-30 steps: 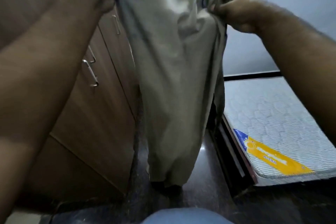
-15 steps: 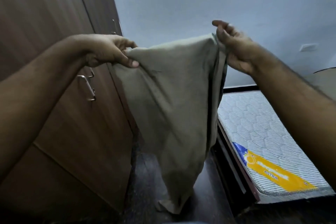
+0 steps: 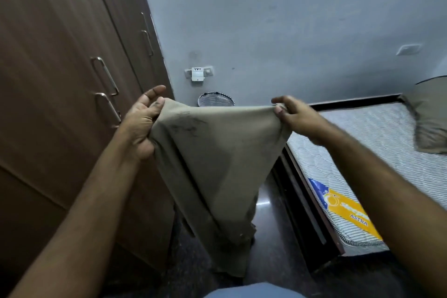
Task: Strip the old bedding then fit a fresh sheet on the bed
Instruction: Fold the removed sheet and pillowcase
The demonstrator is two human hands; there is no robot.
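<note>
The left hand (image 3: 142, 121) held one upper corner of a khaki-grey pillowcase (image 3: 212, 152), its grip closed on the cloth between thumb and curled fingers, with the index finger pointing up free of the fabric. The right hand (image 3: 294, 113) pinched the opposite upper corner, its grip tight on the hem between thumb and fingertips. Between the two hands the top edge of the cloth ran nearly taut, and the rest hung down in a narrowing fold toward the dark floor (image 3: 271, 264), in the gap between the brown wardrobe (image 3: 60, 80) on the left and the bed on the right. The bare striped mattress (image 3: 377, 152) lay in its dark bed frame (image 3: 304, 203), with a blue and yellow label (image 3: 348, 208) reading ASTRA at its near corner. A second piece of the same khaki-grey cloth (image 3: 430, 123) lay on the far right of the mattress. A mesh bin (image 3: 215, 100) stood against the grey wall (image 3: 290, 19), just below a white wall socket (image 3: 198, 74).
</note>
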